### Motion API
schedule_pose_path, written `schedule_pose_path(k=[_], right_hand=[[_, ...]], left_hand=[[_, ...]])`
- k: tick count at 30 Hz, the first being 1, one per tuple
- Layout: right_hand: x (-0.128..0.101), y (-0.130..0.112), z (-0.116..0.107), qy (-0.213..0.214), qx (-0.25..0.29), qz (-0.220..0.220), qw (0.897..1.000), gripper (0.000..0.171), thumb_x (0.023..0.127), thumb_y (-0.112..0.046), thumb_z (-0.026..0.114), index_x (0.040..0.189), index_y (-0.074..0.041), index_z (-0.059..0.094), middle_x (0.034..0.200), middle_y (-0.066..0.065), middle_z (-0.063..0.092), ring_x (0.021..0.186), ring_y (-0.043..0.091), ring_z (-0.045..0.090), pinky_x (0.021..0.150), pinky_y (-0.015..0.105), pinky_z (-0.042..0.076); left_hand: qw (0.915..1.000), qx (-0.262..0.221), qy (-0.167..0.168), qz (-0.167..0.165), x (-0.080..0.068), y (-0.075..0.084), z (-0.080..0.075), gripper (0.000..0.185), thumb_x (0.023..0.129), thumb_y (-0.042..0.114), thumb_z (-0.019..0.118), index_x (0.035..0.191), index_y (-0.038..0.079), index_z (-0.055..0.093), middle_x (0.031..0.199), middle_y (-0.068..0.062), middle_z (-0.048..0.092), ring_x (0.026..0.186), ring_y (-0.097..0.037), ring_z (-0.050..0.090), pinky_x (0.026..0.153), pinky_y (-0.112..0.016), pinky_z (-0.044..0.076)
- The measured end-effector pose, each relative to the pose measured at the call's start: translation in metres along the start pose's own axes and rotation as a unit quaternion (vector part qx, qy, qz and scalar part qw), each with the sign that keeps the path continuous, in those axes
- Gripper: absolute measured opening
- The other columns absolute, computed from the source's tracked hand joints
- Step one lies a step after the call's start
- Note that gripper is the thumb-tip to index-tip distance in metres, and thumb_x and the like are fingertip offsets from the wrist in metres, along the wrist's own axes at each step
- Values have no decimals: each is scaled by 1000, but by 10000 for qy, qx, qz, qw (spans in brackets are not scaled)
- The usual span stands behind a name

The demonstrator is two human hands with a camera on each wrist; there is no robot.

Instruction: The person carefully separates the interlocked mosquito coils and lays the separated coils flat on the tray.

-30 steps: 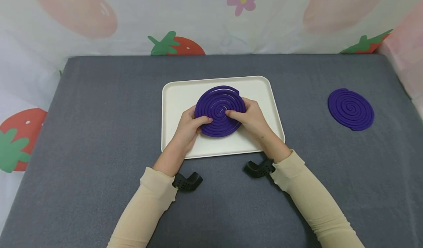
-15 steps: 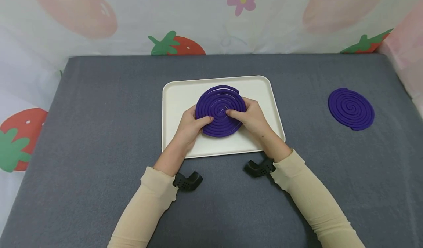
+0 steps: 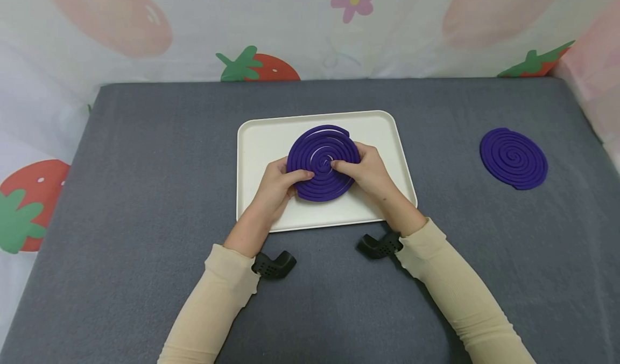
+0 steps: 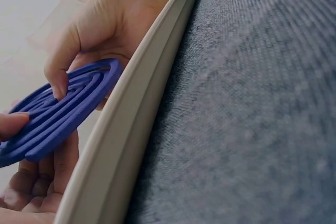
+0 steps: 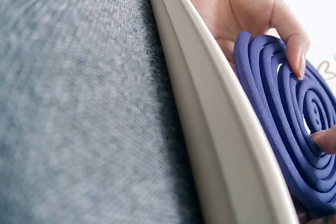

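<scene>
While purple coil (image 3: 322,167) is gripped by fingers of left hand (image 3: 277,185) and right hand (image 3: 370,171), holding is seemingly underway; even support likely needed next.

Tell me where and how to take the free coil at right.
Probably pinch the coil by its left rim, coming low from the left: it lies flat, bare cloth adjoins that rim, and its outer ends show at the near and far edges, where pulling might unwind it.
</scene>
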State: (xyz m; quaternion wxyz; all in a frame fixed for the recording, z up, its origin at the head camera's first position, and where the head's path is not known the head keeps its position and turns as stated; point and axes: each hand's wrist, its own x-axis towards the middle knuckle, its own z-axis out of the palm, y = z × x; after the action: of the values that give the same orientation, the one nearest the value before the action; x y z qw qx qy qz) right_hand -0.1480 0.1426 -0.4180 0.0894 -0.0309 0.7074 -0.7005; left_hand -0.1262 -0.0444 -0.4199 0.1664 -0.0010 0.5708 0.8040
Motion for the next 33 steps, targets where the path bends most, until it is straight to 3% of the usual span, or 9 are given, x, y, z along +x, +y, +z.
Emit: schedule_pose_path(k=[5, 10, 18, 25, 29, 33], right_hand=[[-1, 0, -1, -68, -19, 9, 10000, 34, 78, 7, 64, 109, 18, 57, 85, 4, 65, 74, 8, 61, 67, 21, 53], [-1, -1, -1, -127, 93, 69, 9999, 36, 77, 7, 64, 111, 18, 56, 84, 2, 65, 74, 8, 61, 68, 21, 53], [1, 0, -4, -81, 369, 103, 9992, 41, 77, 7, 63, 115, 18, 54, 86, -1, 65, 79, 10, 61, 72, 21, 53], [2, 0, -5, 182, -221, -574, 9979, 40, 77, 9, 66, 116, 12, 53, 96, 3, 61, 85, 8, 57, 78, 21, 50], [3, 0, -6, 202, -204, -627, 9976, 44, 78, 9, 67, 120, 11, 52, 100, 2, 61, 89, 9, 58, 81, 22, 50], [3, 0, -6, 85, 153, -554, 9983, 43, 80, 10, 65, 120, 11, 51, 97, -1, 62, 88, 9, 58, 77, 21, 51]], left_hand=[[10000, -8, 58, -4, -1, 1, 0, 36, 82, -9, 55, 116, -16, 51, 87, -1, 66, 80, -9, 64, 71, -22, 54], [9998, 15, 148, -117, -1, 1, 1, 41, 81, -10, 54, 122, -14, 48, 90, -2, 65, 81, -8, 63, 71, -20, 53], [9995, -7, 4, -316, 1, 1, 0, 46, 88, -8, 55, 132, -10, 42, 117, -19, 58, 95, -14, 62, 85, -27, 53], [9996, 4, 19, -271, 3, 0, 1, 46, 90, -7, 54, 134, -9, 41, 124, -24, 54, 100, -17, 61, 88, -29, 51], [9996, -58, 124, -255, 3, 1, 2, 47, 90, -8, 53, 135, -9, 39, 127, -25, 52, 106, -22, 59, 89, -31, 51], [9994, -82, 198, -270, 4, 1, 2, 47, 90, -9, 52, 135, -9, 38, 128, -26, 50, 111, -27, 57, 90, -32, 50]])
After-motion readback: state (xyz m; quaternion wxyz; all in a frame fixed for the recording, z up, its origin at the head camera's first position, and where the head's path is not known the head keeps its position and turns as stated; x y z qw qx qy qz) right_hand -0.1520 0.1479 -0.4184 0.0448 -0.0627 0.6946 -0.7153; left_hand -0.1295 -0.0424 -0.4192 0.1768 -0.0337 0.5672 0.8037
